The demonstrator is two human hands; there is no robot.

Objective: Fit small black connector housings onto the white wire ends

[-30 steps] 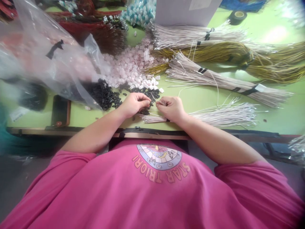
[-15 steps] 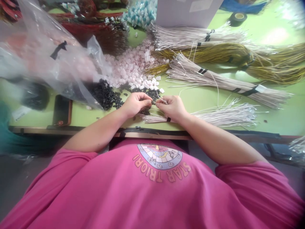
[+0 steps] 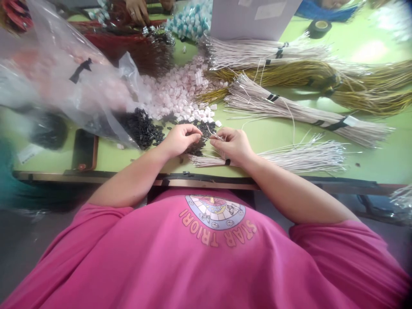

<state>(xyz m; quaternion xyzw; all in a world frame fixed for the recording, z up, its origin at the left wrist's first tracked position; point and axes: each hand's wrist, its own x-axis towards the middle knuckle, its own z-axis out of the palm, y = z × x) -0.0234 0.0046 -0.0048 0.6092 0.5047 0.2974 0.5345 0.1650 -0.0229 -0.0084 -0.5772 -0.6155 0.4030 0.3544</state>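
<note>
My left hand [image 3: 183, 139] is pinched, thumb against fingertips, in front of the pile of small black parts [image 3: 143, 128]; whatever lies between the fingertips is too small to name. Just right of it, my right hand [image 3: 233, 143] is closed on thin white wires [image 3: 215, 134], whose ends stick out toward my left hand. Under and beside my right hand lies a bundle of white wires [image 3: 302, 155] with a black band. White connector housings [image 3: 183, 92] are heaped beyond both hands.
A clear plastic bag [image 3: 93, 86] and a phone [image 3: 85, 148] lie left. Banded white wires [image 3: 289, 107], yellow wires [image 3: 289, 73], black tape [image 3: 319, 28] and a grey box [image 3: 251, 19] stand beyond. Another person's hand [image 3: 137, 10] is over red wires at the back.
My left hand has shifted slightly left, widening the gap between my hands. The wire ends at my right hand have changed angle. Another person's hand has appeared at the back.
</note>
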